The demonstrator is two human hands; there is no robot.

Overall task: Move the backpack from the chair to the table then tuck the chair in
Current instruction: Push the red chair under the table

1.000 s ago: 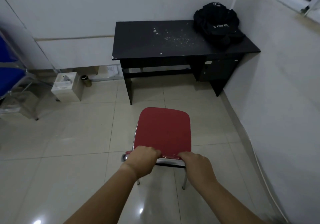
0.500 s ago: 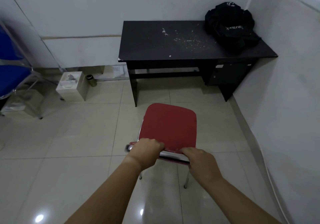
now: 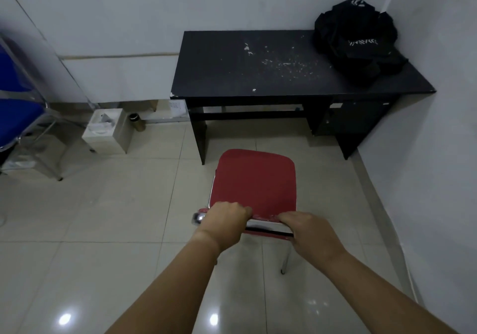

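Observation:
A black backpack (image 3: 356, 46) lies on the far right corner of the black table (image 3: 258, 75), against the wall. A red-seated chair (image 3: 255, 181) with chrome legs stands on the tiled floor in front of the table, its seat's front edge close to the table's left leg. My left hand (image 3: 224, 220) grips the left end of the chair's backrest top. My right hand (image 3: 307, 230) grips the right end of that backrest. The seat is bare.
A white wall (image 3: 426, 178) runs close along the chair's right side. A white box (image 3: 105, 132) and a small dark can (image 3: 138, 123) sit on the floor left of the table. A blue chair (image 3: 15, 116) stands at the far left.
The red chair has moved forward towards the table with both hands on its backrest, and the view has come closer to the table.

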